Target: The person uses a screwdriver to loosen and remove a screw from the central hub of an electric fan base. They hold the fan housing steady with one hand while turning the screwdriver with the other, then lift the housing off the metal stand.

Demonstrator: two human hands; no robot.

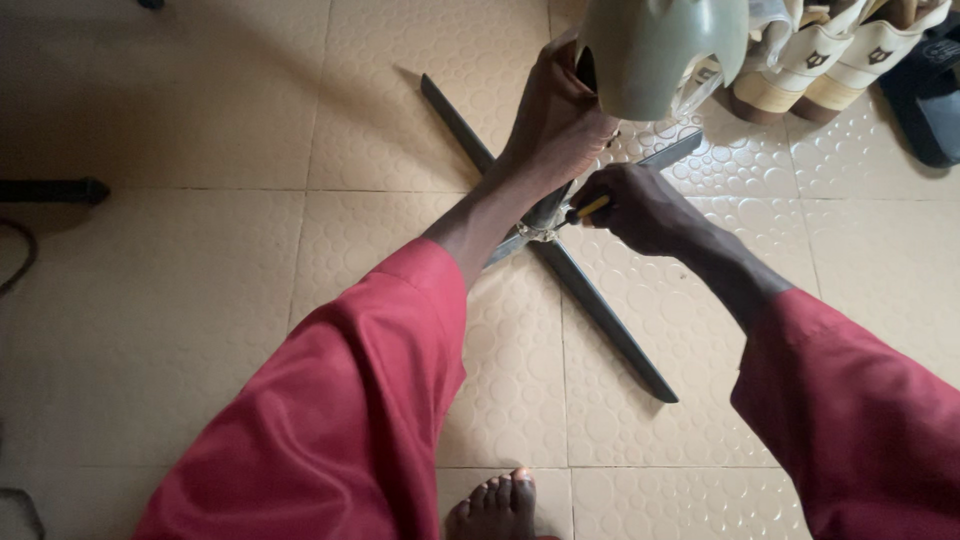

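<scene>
A dark cross-shaped metal stand base (600, 310) lies flat on the tiled floor, with an upright pole (548, 210) rising from its centre. My left hand (555, 120) grips the top of that pole, just below a pale green rounded housing (660, 50). My right hand (640, 205) is closed around a tool with a yellow handle (590, 208), its tip pointed at the joint where the pole meets the base. Both arms wear red sleeves.
Several shoes (840, 60) stand in a row at the upper right, with a dark sandal (930, 100) beside them. A black bar end (55, 190) and a cable (20, 250) lie at the left edge. My bare toes (495, 505) show at the bottom.
</scene>
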